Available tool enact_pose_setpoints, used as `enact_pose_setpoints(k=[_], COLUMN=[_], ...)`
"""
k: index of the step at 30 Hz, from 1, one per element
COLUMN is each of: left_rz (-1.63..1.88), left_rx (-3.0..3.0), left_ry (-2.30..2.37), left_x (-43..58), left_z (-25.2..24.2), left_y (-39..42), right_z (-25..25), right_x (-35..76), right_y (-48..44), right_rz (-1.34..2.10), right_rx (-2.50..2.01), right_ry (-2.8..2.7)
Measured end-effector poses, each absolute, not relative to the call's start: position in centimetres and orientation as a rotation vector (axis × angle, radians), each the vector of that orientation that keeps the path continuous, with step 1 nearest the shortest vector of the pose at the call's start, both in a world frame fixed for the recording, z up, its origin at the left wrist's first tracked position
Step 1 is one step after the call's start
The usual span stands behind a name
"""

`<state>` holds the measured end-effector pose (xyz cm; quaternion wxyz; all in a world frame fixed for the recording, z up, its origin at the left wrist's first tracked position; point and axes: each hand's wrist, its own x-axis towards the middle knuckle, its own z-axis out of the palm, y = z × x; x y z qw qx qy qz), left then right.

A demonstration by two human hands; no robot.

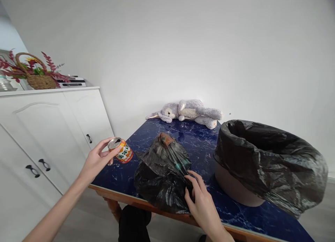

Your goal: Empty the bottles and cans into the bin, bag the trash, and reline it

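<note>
An opened drink can (125, 153), orange and white with green lettering, is tilted in my left hand (101, 154) over the table's left edge. My fingers and thumb wrap round its top end. In front of me lies a filled black plastic bag (162, 168), thin enough that orange and green items show through it. My right hand (200, 203) pinches the bag's right side with curled fingers. To the right stands a trash bin (232, 184) lined with another black bag (277, 165), its edge folded over the rim.
The blue marble-patterned table (206, 141) has a wooden edge. A plush rabbit (188, 113) lies at its far end against the wall. On the left, a white cabinet (47, 120) bears a wicker basket (41, 81) of artificial flowers and a white device (73, 82).
</note>
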<state>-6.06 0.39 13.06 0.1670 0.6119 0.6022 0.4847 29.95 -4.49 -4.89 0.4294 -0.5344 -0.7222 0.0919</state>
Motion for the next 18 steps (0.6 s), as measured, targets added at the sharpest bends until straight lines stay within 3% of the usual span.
enact_pose_setpoints(k=[6,18], left_rz=[1.251,1.054], left_rx=[1.606,1.698], left_ry=[2.150,2.290], left_x=[-10.6,-12.8], left_z=[10.2,8.8], left_y=[2.7,3.3], right_z=[-5.1,-5.0], right_x=[29.8,29.7], right_y=[-4.5,-4.7], right_rz=[0.274,0.259], right_rx=[-1.343,-1.339], right_ry=[-1.805,-1.804])
